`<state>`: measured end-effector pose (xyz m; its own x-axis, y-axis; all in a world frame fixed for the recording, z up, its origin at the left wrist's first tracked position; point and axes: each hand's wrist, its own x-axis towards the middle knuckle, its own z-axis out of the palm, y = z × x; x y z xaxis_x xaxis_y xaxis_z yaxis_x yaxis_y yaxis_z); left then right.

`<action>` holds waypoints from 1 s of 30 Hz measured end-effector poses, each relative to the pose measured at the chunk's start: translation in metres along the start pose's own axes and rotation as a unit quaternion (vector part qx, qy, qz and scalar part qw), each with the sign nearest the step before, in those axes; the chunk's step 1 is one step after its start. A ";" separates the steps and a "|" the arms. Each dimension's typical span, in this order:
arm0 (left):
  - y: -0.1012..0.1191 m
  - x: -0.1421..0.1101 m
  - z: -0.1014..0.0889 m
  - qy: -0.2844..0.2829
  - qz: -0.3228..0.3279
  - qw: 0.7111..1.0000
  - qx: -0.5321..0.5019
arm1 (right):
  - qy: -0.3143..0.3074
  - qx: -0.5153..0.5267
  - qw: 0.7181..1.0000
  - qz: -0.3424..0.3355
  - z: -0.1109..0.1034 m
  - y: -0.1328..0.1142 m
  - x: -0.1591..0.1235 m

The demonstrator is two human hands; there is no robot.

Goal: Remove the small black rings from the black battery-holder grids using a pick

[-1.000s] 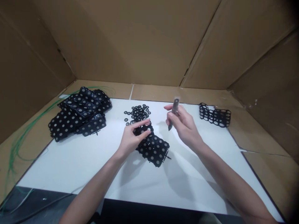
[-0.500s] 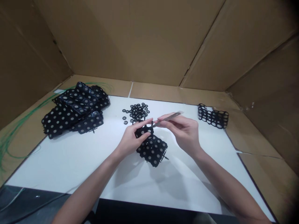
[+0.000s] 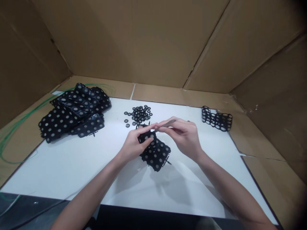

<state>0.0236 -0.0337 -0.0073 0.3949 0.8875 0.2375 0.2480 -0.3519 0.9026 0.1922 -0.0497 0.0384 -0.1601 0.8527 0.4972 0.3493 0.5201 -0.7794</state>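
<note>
The left hand (image 3: pixel 133 145) has its fingers (image 3: pixel 145 140) curled on a black plastic cell holder (image 3: pixel 155 153), dotted with round grey discs, on the white surface (image 3: pixel 72 172). The right hand (image 3: pixel 184 137) pinches one slim metal knife (image 3: pixel 166 124), now nearly level rather than upright, its tip by the holder's upper edge. Small black rings (image 3: pixel 137 115) lie heaped upper centre.
</note>
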 end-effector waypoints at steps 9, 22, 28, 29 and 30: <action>-0.002 -0.001 0.001 0.006 -0.006 1.000 -0.029 | -0.037 -0.077 0.995 -0.047 0.010 0.004 -0.003; -0.001 0.006 -0.003 0.012 -0.078 0.994 -0.081 | 0.235 0.085 0.968 0.033 -0.018 -0.002 0.005; -0.004 0.017 -0.009 0.045 -0.060 0.992 -0.097 | 0.034 -0.007 0.992 0.125 -0.010 0.023 0.013; -0.003 0.022 -0.010 0.039 -0.050 0.993 -0.099 | 0.014 -0.015 0.990 0.141 -0.005 0.028 0.015; -0.001 0.027 -0.012 0.030 -0.038 0.994 -0.101 | -0.007 -0.019 0.987 0.161 -0.001 0.033 0.017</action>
<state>0.0238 -0.0058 0.0028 0.3267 0.9275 0.1816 0.0908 -0.2221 0.9708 0.2023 -0.0179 0.0218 -0.0485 0.9742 0.2206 0.4184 0.2203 -0.8811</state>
